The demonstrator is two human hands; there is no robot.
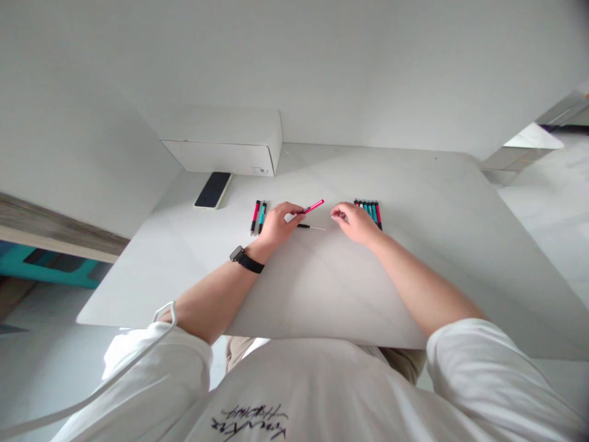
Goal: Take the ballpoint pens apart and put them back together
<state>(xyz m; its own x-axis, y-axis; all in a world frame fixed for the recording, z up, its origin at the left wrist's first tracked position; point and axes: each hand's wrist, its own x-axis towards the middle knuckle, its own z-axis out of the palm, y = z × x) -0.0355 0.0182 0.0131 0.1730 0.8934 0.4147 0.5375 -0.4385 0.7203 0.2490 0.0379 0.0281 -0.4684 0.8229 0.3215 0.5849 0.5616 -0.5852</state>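
Pink pen (313, 206) is pinched in the left hand's (276, 226) closed grip, just above the worktop (322, 282). A thin pen refill (311, 227) is laid between both hands. The right hand's (356, 222) grip is bunched up, and whether anything's held can't be told.

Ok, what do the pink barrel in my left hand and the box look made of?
The pink barrel looks like glossy plastic, going by its even bright colour. The box is probably cardboard: matte white, crisp folded edges, a printed label.

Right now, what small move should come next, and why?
Probably the right hand should pick up the thin rod lying loose between the hands: the left hand holds a pink pen lifted off the table.
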